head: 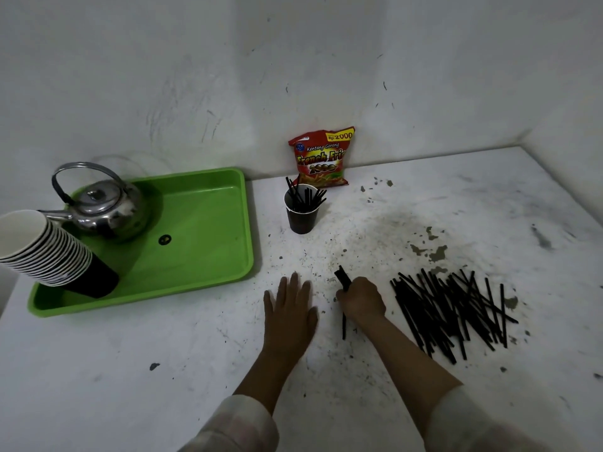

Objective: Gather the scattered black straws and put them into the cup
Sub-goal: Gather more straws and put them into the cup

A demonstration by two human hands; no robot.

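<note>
A green tray (208, 223) lies on the left of the stained white surface (424, 207), its far edge near the wall. A metal kettle (104, 207) with an upright handle stands in its far-left part, and a tilted stack of paper cups (49, 252) rests at its near-left corner. A red snack bag (321, 158) leans against the far wall (293, 60).

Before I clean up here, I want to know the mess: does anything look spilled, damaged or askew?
Yes. Loose black plastic straws lie in a heap on the white table, right of the right hand. The tabletop's paint is chipped and smudged dark. The stack of paper cups leans sideways in the green tray.
</note>
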